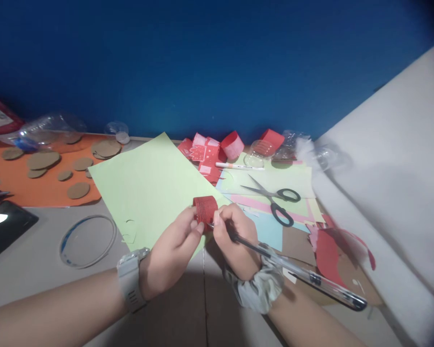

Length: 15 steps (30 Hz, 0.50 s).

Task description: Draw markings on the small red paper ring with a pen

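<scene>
- The fingertips of the left hand point(171, 248) pinch the red paper ring point(204, 210) from its left side; the fingers are closed on it, thumb in front.
- The right hand point(235, 241) closes around a pen point(292, 270) and also touches the ring at its right edge; the pen tip lies just beside the ring.
- The ring is held above the near edge of the green sheet point(148, 188).
- I judge a light pinch is best, so the ring is not crushed.
- Both wrists bend inward, forearms coming from below; a watch point(130, 279) is on the left, a scrunchie point(260, 286) on the right.
- The scissors point(275, 200) lie to the right of the green sheet.
</scene>
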{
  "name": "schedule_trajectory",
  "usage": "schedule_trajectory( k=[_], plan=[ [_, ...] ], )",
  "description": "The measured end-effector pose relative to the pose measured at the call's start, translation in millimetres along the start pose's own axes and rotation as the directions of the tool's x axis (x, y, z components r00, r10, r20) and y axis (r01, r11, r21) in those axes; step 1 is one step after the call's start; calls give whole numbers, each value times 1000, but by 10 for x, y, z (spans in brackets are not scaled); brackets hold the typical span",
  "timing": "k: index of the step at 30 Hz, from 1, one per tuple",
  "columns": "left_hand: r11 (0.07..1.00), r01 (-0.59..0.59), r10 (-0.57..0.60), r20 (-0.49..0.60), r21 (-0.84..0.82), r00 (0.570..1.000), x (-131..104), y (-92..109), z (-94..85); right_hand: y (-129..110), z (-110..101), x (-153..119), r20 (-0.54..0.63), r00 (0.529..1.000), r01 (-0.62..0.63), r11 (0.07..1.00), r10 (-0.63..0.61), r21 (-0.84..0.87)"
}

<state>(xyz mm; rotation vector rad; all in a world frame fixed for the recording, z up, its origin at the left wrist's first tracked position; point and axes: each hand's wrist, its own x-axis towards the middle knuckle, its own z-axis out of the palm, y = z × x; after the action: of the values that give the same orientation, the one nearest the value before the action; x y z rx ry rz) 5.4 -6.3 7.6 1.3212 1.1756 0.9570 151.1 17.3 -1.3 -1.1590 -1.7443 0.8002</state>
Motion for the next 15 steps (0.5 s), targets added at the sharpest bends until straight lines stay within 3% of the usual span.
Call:
schedule_trajectory(
  k=[15],
  plan=[
    [1000,8,-8,-1,17,1000,-2,18,-8,-7,-2,1,24,1000,-7,1000,7,-9]
  ],
)
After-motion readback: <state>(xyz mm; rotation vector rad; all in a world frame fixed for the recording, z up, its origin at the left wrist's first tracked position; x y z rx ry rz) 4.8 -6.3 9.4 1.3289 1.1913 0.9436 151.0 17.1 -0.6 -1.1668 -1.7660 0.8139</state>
